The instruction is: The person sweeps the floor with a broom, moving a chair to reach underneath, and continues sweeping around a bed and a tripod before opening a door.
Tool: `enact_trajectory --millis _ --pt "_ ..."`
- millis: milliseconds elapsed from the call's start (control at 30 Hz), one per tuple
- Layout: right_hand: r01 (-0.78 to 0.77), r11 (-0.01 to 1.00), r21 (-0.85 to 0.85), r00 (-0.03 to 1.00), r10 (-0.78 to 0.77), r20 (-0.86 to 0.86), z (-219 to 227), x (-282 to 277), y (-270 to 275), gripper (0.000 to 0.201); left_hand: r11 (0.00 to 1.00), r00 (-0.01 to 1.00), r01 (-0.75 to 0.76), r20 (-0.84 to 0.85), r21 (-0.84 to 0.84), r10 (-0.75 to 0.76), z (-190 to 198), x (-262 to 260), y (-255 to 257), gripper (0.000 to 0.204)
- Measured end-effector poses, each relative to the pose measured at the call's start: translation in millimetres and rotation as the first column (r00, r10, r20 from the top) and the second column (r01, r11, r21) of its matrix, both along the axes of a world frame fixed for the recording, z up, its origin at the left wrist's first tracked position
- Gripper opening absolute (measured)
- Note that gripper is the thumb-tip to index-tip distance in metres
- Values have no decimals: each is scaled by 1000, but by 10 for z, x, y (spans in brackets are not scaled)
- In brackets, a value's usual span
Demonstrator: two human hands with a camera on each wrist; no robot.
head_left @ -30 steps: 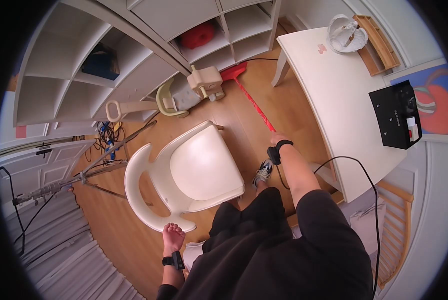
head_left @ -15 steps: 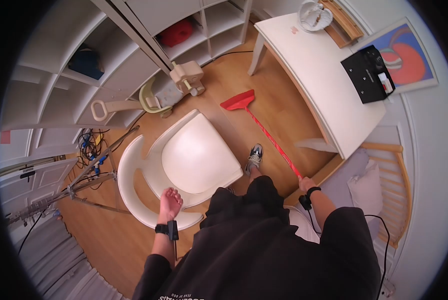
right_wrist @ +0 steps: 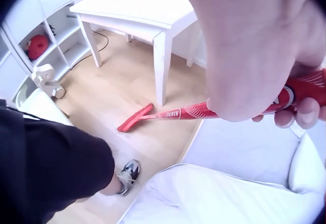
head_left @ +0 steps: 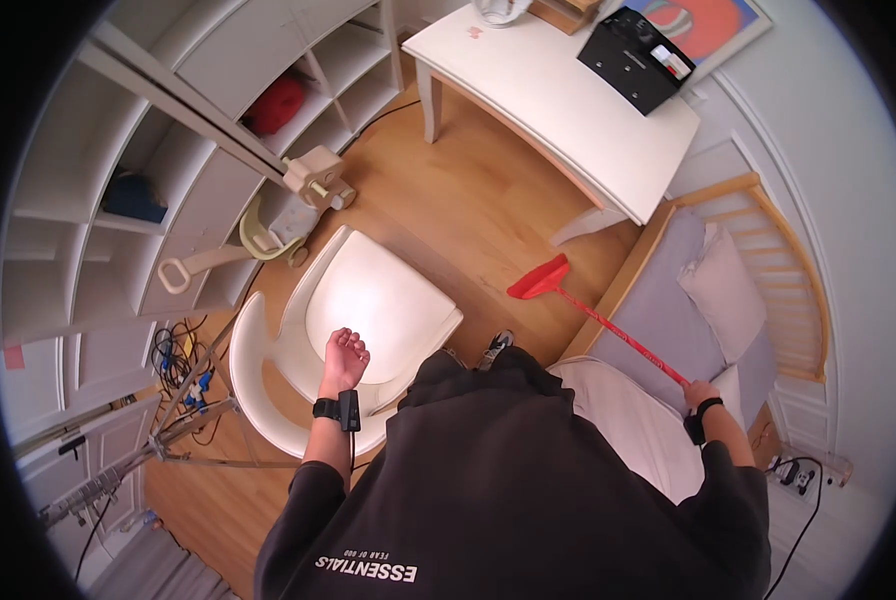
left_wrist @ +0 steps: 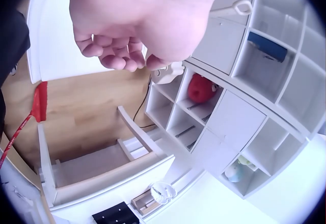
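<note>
My right hand point(head_left: 698, 394) grips the end of a red broom handle point(head_left: 623, 338) over the bed; in the right wrist view my fingers point(right_wrist: 298, 113) curl round the handle point(right_wrist: 224, 113). The red broom head point(head_left: 540, 281) rests on the wooden floor near the bed's corner, and it also shows as the red head point(right_wrist: 135, 120) beside a table leg. My left hand point(head_left: 344, 354) hovers over the white chair point(head_left: 388, 300) with fingers point(left_wrist: 114, 56) loosely curled, holding nothing.
A white desk point(head_left: 558, 100) carries a black box point(head_left: 636, 45). The wooden-framed bed point(head_left: 768, 235) with a pillow point(head_left: 723, 290) lies on the right. White shelves point(head_left: 168, 130), a ride-on toy point(head_left: 298, 205), a tripod point(head_left: 168, 430) and floor cables fill the left side.
The broom head has been drawn from beside the shelves across the floor to the bed's corner. My right hand moved back over the bed. My left hand rose over the chair.
</note>
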State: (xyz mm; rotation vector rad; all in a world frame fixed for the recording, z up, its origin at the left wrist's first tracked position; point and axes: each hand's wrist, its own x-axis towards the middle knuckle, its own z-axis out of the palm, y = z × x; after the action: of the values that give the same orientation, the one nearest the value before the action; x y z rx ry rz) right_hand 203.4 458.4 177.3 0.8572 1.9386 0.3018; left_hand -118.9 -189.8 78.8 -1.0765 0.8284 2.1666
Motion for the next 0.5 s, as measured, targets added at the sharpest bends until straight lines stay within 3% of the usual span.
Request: enact_trajectory --millis 133,267,400,467,500 --pt "-154 987 43 987 153 44 17 -16 496 50 997 996 75 41 13 -75 -50 78 233 10" --pt "-262 955 140 964 254 74 322 -737 412 44 993 992 121 32 10 -121 -125 101 302 10" --pt "-359 888 288 924 294 246 144 -1463 236 23 993 993 117 29 -16 -117 -84 113 270 14" --pt "-336 896 291 927 260 270 222 -1882 -193 25 996 996 93 16 -5 -93 -89 138 185 11" --pt "-447 840 308 886 367 286 195 -1981 -365 21 998 998 68 6 6 -68 -92 157 149 9"
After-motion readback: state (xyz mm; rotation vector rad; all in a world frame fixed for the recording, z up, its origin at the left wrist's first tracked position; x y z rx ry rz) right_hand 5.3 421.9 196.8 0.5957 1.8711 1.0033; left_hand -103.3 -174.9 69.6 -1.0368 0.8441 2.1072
